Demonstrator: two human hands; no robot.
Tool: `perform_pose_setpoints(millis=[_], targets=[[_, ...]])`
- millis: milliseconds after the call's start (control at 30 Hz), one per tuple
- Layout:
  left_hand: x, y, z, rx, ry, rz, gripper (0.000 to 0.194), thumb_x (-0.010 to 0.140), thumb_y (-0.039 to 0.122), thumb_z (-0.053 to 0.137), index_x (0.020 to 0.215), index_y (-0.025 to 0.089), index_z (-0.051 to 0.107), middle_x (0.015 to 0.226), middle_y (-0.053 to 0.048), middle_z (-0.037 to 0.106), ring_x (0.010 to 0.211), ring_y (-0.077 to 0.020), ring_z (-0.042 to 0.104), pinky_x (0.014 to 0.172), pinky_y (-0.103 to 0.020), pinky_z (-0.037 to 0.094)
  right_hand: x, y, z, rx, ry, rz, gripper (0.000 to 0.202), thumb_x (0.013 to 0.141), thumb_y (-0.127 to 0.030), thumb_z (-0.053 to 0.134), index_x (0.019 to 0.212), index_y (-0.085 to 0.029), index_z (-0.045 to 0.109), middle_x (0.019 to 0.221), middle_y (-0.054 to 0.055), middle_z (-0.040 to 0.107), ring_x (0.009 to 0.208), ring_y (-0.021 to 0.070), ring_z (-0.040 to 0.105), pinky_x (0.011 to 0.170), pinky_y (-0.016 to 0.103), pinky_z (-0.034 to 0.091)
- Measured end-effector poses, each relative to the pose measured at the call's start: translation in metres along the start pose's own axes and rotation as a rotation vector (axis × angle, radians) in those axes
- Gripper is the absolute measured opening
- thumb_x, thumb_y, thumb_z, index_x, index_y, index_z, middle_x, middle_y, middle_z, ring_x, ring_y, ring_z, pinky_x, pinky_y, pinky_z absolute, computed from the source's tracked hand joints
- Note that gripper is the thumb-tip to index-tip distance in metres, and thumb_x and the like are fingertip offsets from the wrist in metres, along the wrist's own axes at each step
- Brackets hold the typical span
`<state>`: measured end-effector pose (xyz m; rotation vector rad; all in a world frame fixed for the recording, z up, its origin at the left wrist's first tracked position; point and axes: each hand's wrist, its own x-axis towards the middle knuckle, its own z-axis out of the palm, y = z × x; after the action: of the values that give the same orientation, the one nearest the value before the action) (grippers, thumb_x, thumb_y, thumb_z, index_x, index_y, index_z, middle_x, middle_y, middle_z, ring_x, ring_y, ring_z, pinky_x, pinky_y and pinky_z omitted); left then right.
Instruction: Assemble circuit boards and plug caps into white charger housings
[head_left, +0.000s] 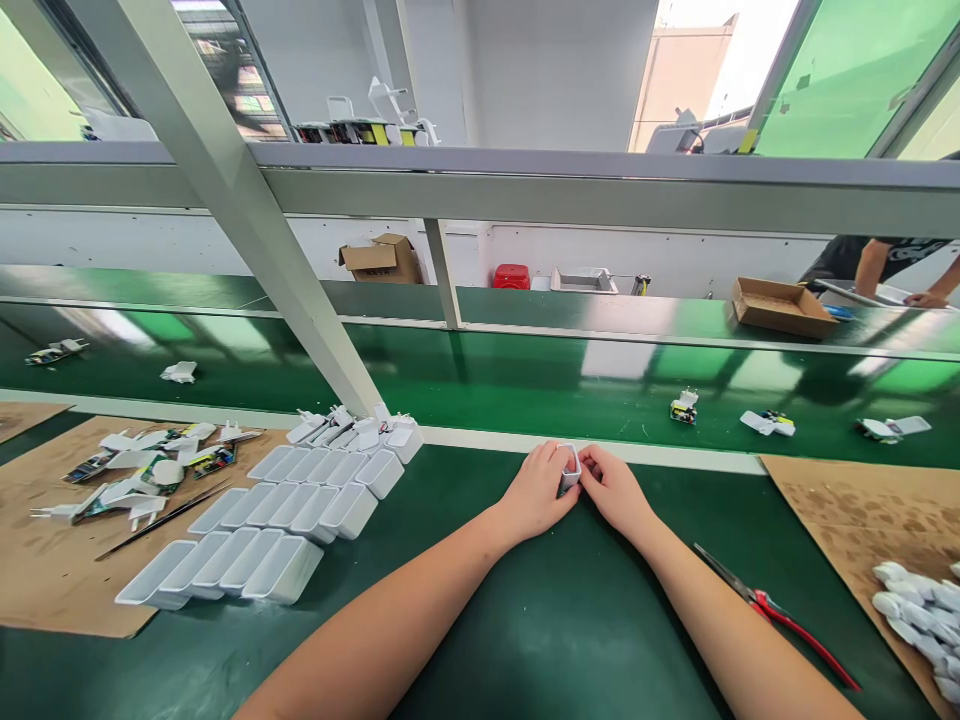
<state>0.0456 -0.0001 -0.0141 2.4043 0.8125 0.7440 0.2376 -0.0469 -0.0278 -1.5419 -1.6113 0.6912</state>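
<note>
Near the far edge of the green table, my left hand (538,487) is wrapped round a small white plastic housing (572,466), holding it with its open end showing. My right hand (613,488) is closed, its fingertips pinching at the right side of the same housing; anything small between those fingers is hidden. To the left stand rows of similar white open housings (281,565), the back row with circuit parts (345,430) in or on it. Long-nosed pliers (765,605) with red handles lie beside my right forearm.
Cardboard (45,590) at left bears circuit boards with white plug parts (139,490) and a thin dark rod (161,520). White pieces (919,610) lie on right-hand cardboard (840,500). A green conveyor (510,380) runs behind; a slanted post (247,200) rises left. Another person's arms (874,265) show far right.
</note>
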Motion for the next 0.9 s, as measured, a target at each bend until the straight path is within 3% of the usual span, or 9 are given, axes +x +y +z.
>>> perform_pose_setpoints(millis=[900], targets=[[0.0, 0.0004, 0.0008, -0.002, 0.012, 0.007, 0.02, 0.091, 0.021, 0.067, 0.104, 0.025, 0.053, 0.115, -0.006, 0.06, 0.11, -0.0275, 0.058, 0.097, -0.044, 0.052, -0.0004, -0.0049, -0.0021, -0.001, -0.015, 0.0, 0.015, 0.096, -0.033, 0.053, 0.097, -0.026, 0.066, 0.089, 0.002, 0.074, 0.076, 0.0209, 0.065, 0.074, 0.035, 0.05]])
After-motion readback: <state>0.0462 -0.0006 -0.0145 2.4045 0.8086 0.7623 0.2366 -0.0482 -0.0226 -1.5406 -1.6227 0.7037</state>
